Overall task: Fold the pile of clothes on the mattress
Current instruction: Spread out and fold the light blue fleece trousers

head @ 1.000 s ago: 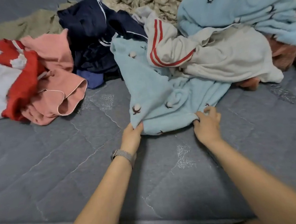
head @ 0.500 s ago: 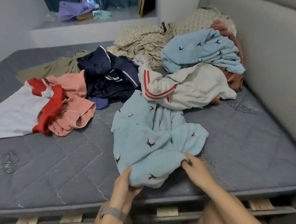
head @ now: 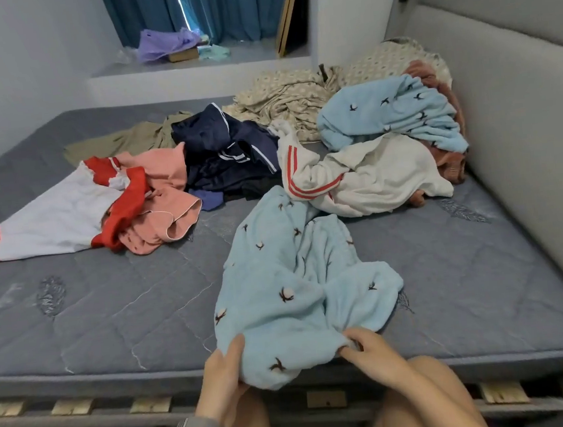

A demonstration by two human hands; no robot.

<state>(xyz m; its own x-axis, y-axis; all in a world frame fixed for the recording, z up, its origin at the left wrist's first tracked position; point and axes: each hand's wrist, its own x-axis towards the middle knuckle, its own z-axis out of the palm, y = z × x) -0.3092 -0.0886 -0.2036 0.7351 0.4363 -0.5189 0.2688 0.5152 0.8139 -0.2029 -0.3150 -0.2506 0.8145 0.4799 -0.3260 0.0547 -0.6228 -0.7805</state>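
Grey quilted mattress [head: 111, 319] on wooden slats [head: 150, 405]. Light blue garment [head: 290, 281] draped over near edge. White-and-red shirt [head: 57, 217], pink garment [head: 165, 203] toward left edge. Navy clothes [head: 230, 156], cream striped top [head: 366, 177] mid-mattress; beige patterned fabric [head: 289, 95] at far right corner.

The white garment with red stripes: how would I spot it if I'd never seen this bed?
Start at the grey mattress and look to the pile beside the padded wall. The white garment with red stripes lies between two light blue fleecy pieces. It alone is cream-white with paired red stripes along its sleeve.
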